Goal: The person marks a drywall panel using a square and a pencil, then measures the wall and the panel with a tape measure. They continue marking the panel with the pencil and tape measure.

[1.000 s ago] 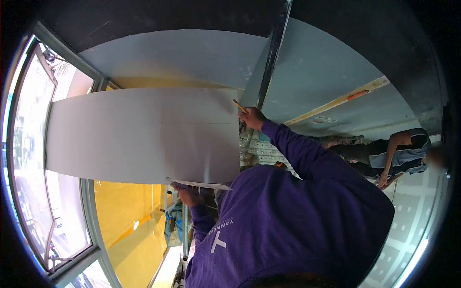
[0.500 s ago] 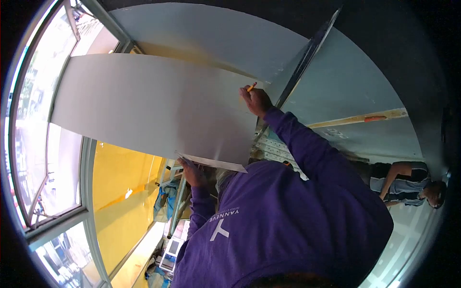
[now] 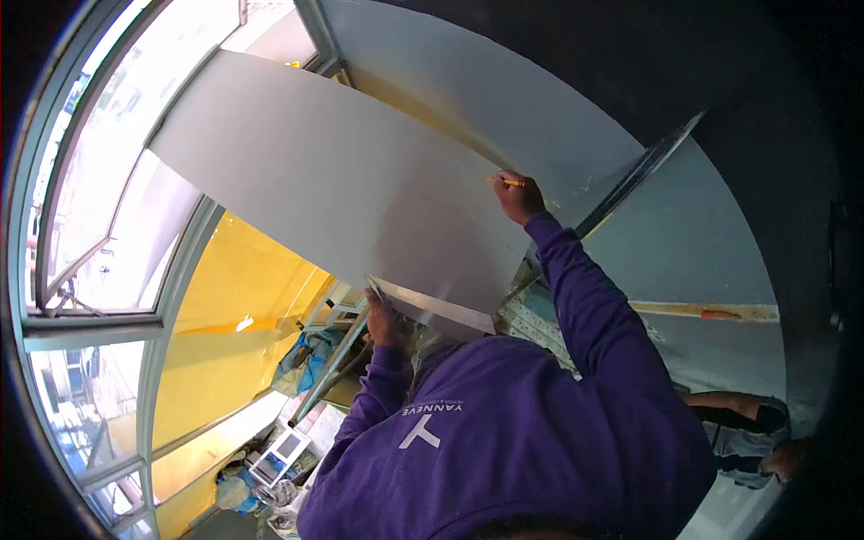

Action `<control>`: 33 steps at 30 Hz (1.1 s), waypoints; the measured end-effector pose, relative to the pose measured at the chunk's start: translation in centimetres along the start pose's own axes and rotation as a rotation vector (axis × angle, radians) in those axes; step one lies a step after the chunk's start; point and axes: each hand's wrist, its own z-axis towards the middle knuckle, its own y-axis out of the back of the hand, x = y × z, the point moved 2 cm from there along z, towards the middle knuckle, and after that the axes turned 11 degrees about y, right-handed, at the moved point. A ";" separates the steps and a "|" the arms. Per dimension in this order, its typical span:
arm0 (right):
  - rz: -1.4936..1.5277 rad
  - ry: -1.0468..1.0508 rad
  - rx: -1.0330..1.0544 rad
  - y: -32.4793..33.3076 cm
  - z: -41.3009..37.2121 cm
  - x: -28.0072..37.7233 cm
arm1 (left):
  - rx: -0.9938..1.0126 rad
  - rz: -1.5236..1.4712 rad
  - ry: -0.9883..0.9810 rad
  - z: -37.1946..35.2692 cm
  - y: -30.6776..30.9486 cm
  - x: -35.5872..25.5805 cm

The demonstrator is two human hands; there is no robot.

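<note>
A long light grey board [image 3: 315,153] stretches across in front of me, from the window side to my chest. My right hand [image 3: 522,200] is closed around a yellow pencil [image 3: 513,183], over the board's far right part near its edge. At the near edge, my left hand [image 3: 384,326] grips the left end of a flat, pale straight strip [image 3: 441,303]. That strip runs along the board's edge, close to my purple sweatshirt [image 3: 504,432].
Large windows [image 3: 99,198] and a yellow sheet [image 3: 243,306] lie to the left. A ladder [image 3: 333,369] stands below the board. Grey wall panels rise ahead and right, with a dark upright edge [image 3: 639,175] between them. Another person [image 3: 742,432] is at the far right.
The view has turned, so the board now slants down to the right. The pencil has swung from upright to nearly level in my right hand. My left hand stays at the strip.
</note>
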 end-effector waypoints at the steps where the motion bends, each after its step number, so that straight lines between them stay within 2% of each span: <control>1: -0.052 0.035 0.009 -0.9 -0.3 -0.9 | -0.012 0.018 0.009 0.0 0.0 -0.2; 3: -0.157 0.111 0.023 -3.1 -1.1 -2.1 | -0.035 0.047 -0.054 0.5 0.4 0.2; 6: 0.097 0.172 0.302 -2.4 -2.2 1.1 | -0.163 0.200 -0.206 2.8 1.5 1.7; 9: 0.360 0.009 0.101 -0.5 -3.4 3.3 | -0.220 0.183 -0.160 1.2 0.6 1.3; 12: 0.341 -0.104 0.057 2.2 -5.2 4.0 | -0.189 0.082 -0.102 -2.2 -1.2 -1.0; 15: 0.278 -0.125 0.091 3.0 -8.3 2.4 | -0.211 -0.037 -0.117 -4.0 -2.7 -2.0; 19: 0.565 -0.187 0.200 5.1 -11.4 6.6 | -0.262 -0.007 -0.027 -3.5 -2.0 -1.7; 21: 0.768 -0.265 0.178 4.8 -13.4 7.9 | -0.327 0.031 -0.067 -2.4 -1.0 -1.1; 22: 0.743 -0.278 0.223 4.6 -14.4 8.5 | -0.359 0.053 -0.087 -2.3 -0.9 -1.1; 24: 0.692 -0.306 0.314 4.1 -16.1 9.6 | -0.419 0.010 -0.305 -2.9 -1.4 -1.4; 26: 0.798 -0.164 0.266 3.1 -16.9 12.1 | -0.430 -0.058 -0.419 -4.5 -2.5 -2.1; 27: 0.849 -0.093 0.242 3.2 -16.9 13.0 | -0.411 -0.105 -0.424 -6.1 -3.5 -2.8; 28: 0.716 -0.086 0.463 5.2 -15.7 14.5 | -0.392 -0.150 -0.428 -7.2 -4.2 -3.2; 31: 0.711 0.050 0.356 6.3 -14.0 16.9 | -0.217 -0.191 -0.237 -8.2 -5.9 -3.0; 32: 0.684 0.052 0.364 5.9 -13.8 16.6 | -0.129 -0.112 -0.167 -8.1 -6.4 -2.6; 33: 0.656 0.054 0.370 5.4 -13.7 15.9 | -0.054 -0.115 -0.171 -8.3 -7.2 -2.1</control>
